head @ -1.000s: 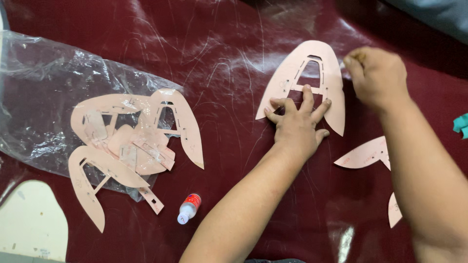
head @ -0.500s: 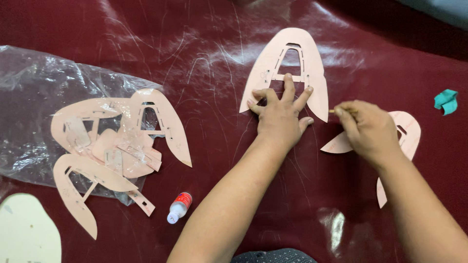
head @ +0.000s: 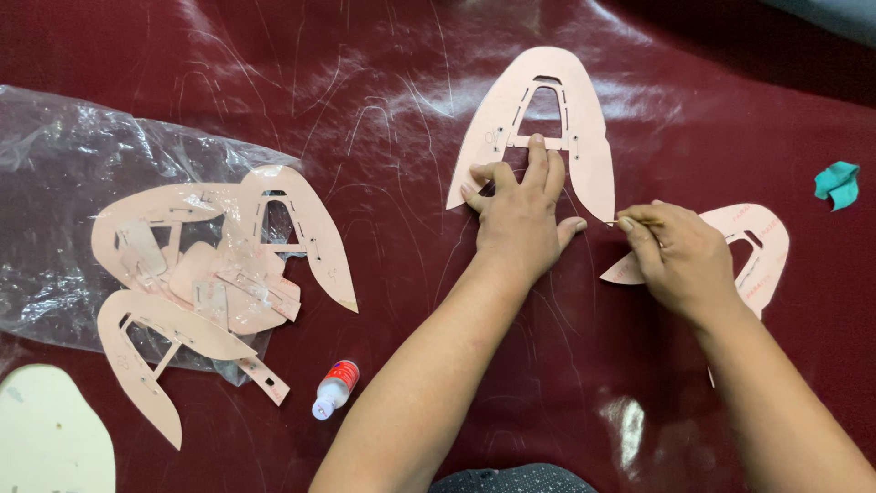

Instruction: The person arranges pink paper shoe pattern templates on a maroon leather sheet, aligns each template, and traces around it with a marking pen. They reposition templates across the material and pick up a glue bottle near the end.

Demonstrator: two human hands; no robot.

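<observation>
Two hands work on a dark red sheet that fills the view. The left hand (head: 522, 215) lies flat, fingers spread, pressing down the lower part of a pink arch-shaped pattern (head: 584, 137) near the sheet's far edge; it grips nothing, only pins the piece. The right hand (head: 680, 260) is closed around a thin tool (head: 622, 220), its tip at the pattern's right leg, just beside the left hand's thumb. A second ago this hand was up at the far edge beyond the pattern's right side; it has since come down to the leg, so a line is probably now being traced along that edge while the left hand has stayed pressed on the piece. Under the right hand lies a second pattern (head: 762, 242), partly covered. Toward the left edge a clear bag (head: 64, 210) holds a heap of patterns (head: 214, 274), and a small bottle (head: 334, 389) with a red label lies near the near edge. A teal scrap (head: 838, 183) sits at the right edge.
</observation>
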